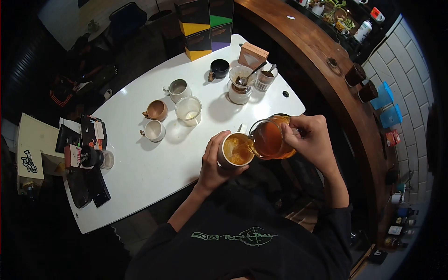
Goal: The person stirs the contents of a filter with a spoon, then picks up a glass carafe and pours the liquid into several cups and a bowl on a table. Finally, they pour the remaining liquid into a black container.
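Observation:
My left hand [210,161] is wrapped round a pale mug [227,163], which contains amber liquid with a swirling surface. In my right hand [309,140] is the handle of a glass jug [269,139], tipped toward the mug. Reddish-amber liquid runs from the jug's lip into the mug. Beyond them on the table, a coffee dripper [240,74] with a spoon in it sits on a small glass server [239,95]. Beside it stands a glass of dark grounds [265,81].
The white table [140,182] carries a clear plastic-looking cup [189,112], a grey mug [178,90], a brown mug [156,110], a white cup [153,131] and a black cup [219,69]. Boxes [198,35] stand at the back. A wooden counter [322,51] curves along the right.

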